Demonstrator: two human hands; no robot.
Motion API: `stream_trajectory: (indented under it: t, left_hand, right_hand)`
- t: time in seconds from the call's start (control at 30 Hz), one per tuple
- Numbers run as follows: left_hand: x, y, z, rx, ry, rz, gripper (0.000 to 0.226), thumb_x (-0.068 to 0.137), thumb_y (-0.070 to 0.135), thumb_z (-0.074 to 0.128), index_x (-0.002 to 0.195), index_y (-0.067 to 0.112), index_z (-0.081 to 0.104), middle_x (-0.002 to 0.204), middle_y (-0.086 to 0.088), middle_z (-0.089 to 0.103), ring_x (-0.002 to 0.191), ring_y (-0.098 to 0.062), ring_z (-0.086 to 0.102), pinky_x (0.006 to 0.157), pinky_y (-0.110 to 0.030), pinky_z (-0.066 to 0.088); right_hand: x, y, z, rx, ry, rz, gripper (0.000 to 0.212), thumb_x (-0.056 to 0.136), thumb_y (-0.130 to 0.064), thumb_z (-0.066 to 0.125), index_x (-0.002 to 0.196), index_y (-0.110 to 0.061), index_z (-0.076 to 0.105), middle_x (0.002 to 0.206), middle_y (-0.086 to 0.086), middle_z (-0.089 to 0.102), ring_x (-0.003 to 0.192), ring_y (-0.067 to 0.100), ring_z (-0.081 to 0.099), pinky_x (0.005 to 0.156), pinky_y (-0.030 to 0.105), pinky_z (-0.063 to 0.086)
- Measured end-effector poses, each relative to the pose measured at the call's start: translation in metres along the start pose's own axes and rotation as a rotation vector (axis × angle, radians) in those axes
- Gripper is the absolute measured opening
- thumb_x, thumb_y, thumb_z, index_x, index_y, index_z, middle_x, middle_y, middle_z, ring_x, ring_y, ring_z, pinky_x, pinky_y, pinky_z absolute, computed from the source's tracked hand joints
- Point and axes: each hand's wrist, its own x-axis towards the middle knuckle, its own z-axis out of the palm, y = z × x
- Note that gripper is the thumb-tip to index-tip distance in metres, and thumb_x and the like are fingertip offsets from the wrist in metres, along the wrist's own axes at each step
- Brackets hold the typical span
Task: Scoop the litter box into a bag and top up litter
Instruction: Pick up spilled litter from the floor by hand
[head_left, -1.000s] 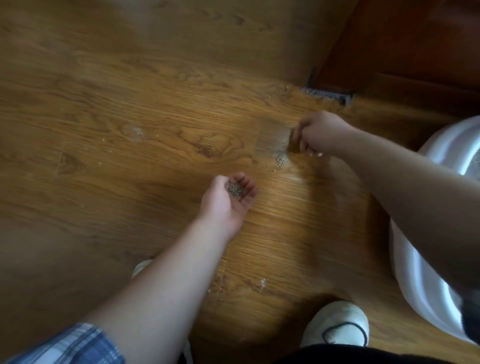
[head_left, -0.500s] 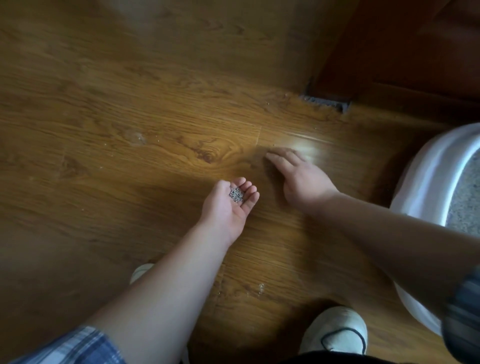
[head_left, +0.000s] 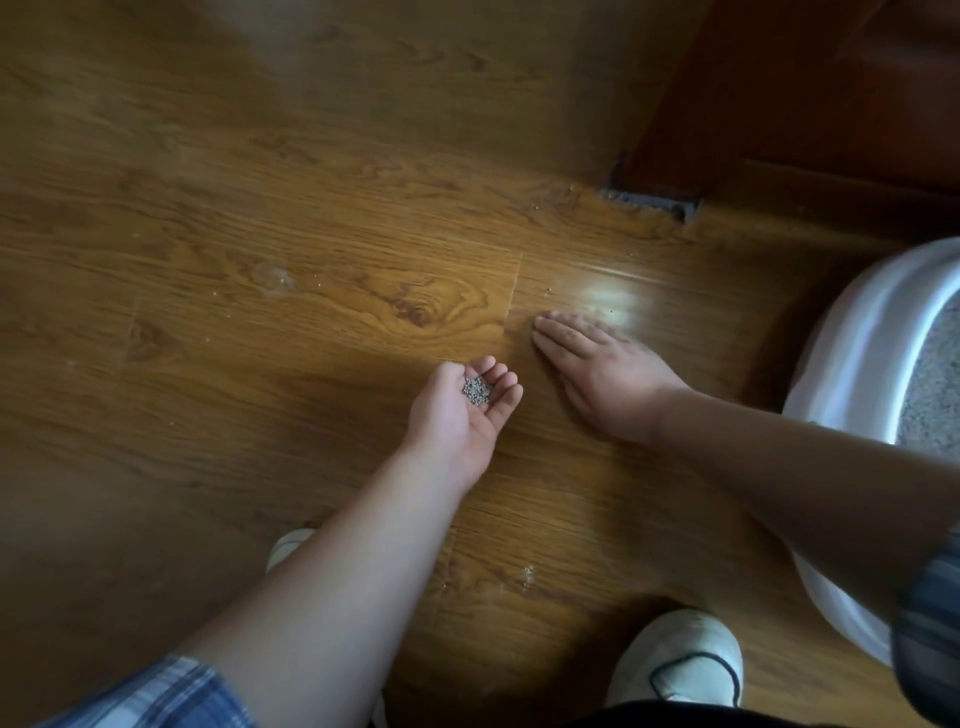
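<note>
Left side: floor (head_left: 260, 364), wood-look planks with a few pale specks on them.

Left hand (head_left: 462, 410): palm up, low over the floor, forearm reaching in from the near left. Fingers are loosely cupped, not closed. A small heap of grey litter grains (head_left: 476, 391) sits where fingers meet palm. My read is that the grains are light, hard and free-rolling. They're too small to pinch one by one, so they need carrying in a level cup. Tilt toward the fingertips and they'll spill.

Near centre: stray specks (head_left: 527, 574) on the floor, beside my shoe (head_left: 680, 660).

Right hand (head_left: 602, 374): just right of the left hand. It's palm down and flat on the floor, fingers (head_left: 561, 332) straight and together, pointing far-left, holding nothing. Looks like a sweep pose, using the hand's edge as a rake to push strays toward the cup. A couple of dark grains lie just past the fingertips, in the glare patch.

Right edge: litter box (head_left: 852, 338), white rim, grey litter (head_left: 935, 395) inside, well apart from the cupped hand. My right forearm crosses in front of it. It's the likely dump point for the handful.

No scoop or bag in view.
</note>
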Motion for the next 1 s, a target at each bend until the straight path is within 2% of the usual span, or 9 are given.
stream_trajectory:
  t: [0.17,0.3,0.37,0.47,0.63,0.77,0.9,1.0]
  left_hand:
    - [-0.001,-0.001,-0.001,-0.005,-0.001,0.0,0.028,0.097,0.014,0.038,0.084,0.004,0.061,0.073,-0.009,0.064,0.07,-0.021,0.064,0.067,-0.03,0.06]
    - [-0.001,-0.002,0.003,-0.002,0.026,-0.007,0.028,0.095,0.012,0.037,0.082,0.005,0.061,0.072,-0.009,0.062,0.069,-0.021,0.063,0.064,-0.03,0.059]
    - [-0.001,-0.001,0.003,-0.001,0.027,-0.005,0.028,0.095,0.011,0.037,0.081,0.004,0.061,0.072,-0.009,0.063,0.069,-0.021,0.063,0.064,-0.031,0.059]
    - [-0.002,0.0,0.002,0.003,0.009,-0.004,0.028,0.096,0.011,0.038,0.082,0.004,0.061,0.073,-0.009,0.064,0.07,-0.021,0.064,0.068,-0.032,0.058]
    - [-0.001,0.001,0.001,0.0,0.006,0.002,0.028,0.097,0.012,0.038,0.083,0.004,0.061,0.075,-0.009,0.063,0.071,-0.021,0.063,0.072,-0.032,0.058]
    - [-0.001,0.001,-0.001,0.008,0.006,0.003,0.029,0.097,0.014,0.038,0.083,0.004,0.061,0.076,-0.009,0.063,0.072,-0.021,0.064,0.073,-0.031,0.059]
    - [0.0,0.001,0.003,0.006,0.005,-0.012,0.028,0.097,0.014,0.037,0.084,0.004,0.06,0.075,-0.009,0.062,0.072,-0.021,0.063,0.069,-0.03,0.059]
    - [0.001,-0.001,0.006,0.013,-0.011,-0.012,0.029,0.098,0.014,0.037,0.083,0.004,0.06,0.075,-0.009,0.062,0.071,-0.02,0.063,0.07,-0.03,0.059]
  right_hand:
    - [0.025,-0.012,-0.005,-0.054,0.072,-0.033,0.057,0.094,-0.025,0.05,0.149,-0.011,0.043,0.157,0.01,0.039,0.146,0.028,0.034,0.122,0.044,0.025]
    - [0.056,-0.008,-0.015,0.002,0.065,0.17,0.061,0.101,-0.029,0.041,0.157,-0.01,0.024,0.166,0.01,0.017,0.154,0.026,0.01,0.125,0.041,0.01]
    - [0.054,-0.003,-0.014,0.03,0.028,0.214,0.062,0.103,-0.031,0.036,0.158,-0.01,0.018,0.167,0.008,0.01,0.154,0.023,0.005,0.125,0.039,0.01]
    - [0.031,-0.007,0.001,0.048,0.022,0.124,0.062,0.101,-0.03,0.039,0.157,-0.008,0.024,0.165,0.011,0.018,0.153,0.026,0.014,0.124,0.043,0.019]
    - [0.008,-0.008,0.009,0.06,0.01,0.048,0.058,0.099,-0.024,0.045,0.154,-0.01,0.034,0.162,0.008,0.03,0.15,0.026,0.025,0.123,0.041,0.023]
    - [0.024,-0.008,0.004,-0.052,0.101,-0.026,0.057,0.096,-0.027,0.049,0.151,-0.014,0.041,0.157,0.007,0.039,0.146,0.025,0.034,0.122,0.039,0.018]
    - [0.036,-0.013,0.011,-0.229,0.035,-0.129,0.06,0.1,-0.042,0.043,0.154,-0.017,0.037,0.16,0.004,0.034,0.149,0.023,0.029,0.123,0.045,0.015]
    - [0.023,-0.005,0.017,-0.267,0.053,-0.121,0.059,0.101,-0.04,0.041,0.154,-0.015,0.036,0.16,0.005,0.033,0.148,0.024,0.031,0.123,0.048,0.019]
